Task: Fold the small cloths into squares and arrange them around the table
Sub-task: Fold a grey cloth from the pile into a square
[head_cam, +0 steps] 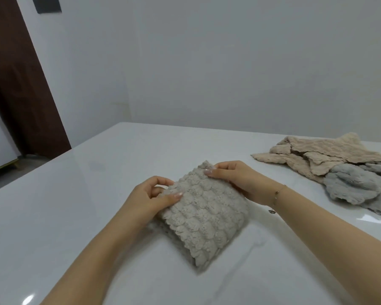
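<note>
A folded, pale grey-beige cloth with a bumpy, scalloped pile (204,213) lies on the glossy white table (75,205), roughly in the middle of the view and turned at an angle, so that one corner points toward the person. It is already doubled into a thick, nearly square pad, and layered scalloped edges show along its near left side.

The person's left hand (154,195) grips the far left corner of this cloth: the thumb lies on top of the pile, and the curled fingers pinch the edge from beyond. The right hand (235,180) holds the far corner, with thumb and fingertips pinching the fabric there and the heel of the hand resting along the cloth's right edge. A thin chain bracelet (277,194) circles the right wrist, its small charm hanging just above the table.

Well apart to the right, near the table's edge, sits a loose heap of unfolded cloths. Several beige textured cloths (330,153) lie spread and overlapping at the far side, and rumpled blue-grey cloths (356,186) lie bunched on the near side, touching the beige ones.

Beyond the table stand a plain pale wall (207,62) and, at the left, a dark brown wooden door (22,89).
</note>
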Demonstrator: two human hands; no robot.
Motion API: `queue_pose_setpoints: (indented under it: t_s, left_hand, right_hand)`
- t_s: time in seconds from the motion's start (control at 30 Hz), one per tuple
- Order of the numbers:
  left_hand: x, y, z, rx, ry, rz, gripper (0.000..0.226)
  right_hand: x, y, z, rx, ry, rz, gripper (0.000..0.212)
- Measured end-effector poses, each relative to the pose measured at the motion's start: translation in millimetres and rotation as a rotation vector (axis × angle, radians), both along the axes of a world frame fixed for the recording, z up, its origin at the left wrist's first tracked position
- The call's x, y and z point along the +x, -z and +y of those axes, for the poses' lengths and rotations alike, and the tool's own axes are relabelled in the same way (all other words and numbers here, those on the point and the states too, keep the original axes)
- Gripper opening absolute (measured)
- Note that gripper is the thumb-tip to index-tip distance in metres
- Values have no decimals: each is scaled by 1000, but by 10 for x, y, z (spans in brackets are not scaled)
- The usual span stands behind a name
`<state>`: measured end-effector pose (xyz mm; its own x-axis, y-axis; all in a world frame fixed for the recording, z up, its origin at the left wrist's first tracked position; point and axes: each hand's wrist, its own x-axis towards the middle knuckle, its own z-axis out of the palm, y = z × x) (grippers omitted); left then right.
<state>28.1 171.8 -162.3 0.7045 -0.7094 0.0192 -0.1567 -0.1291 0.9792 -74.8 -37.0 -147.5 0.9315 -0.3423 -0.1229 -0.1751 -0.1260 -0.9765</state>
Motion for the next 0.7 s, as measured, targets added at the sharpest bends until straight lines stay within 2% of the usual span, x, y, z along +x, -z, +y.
queue_pose_setpoints:
  t_s: [0.1,0.27,0.47,0.57,0.7]
  left_hand:
    - [122,86,69,59,-100,-111,23]
    - [244,152,118,96,-164,-38,18]
    - [341,175,148,-28,-346,94,19]
    - [334,168,149,13,-281,64,19]
    - [238,181,122,103,-196,-95,15]
  right_hand:
    - [113,100,23,-41,-1,66,20]
    - [176,226,32,-113,42,71,24]
    - [187,256,10,-144,36,73,22]
    - [195,243,16,-140,31,77,20]
    - [197,243,24,-165,37,79,22]
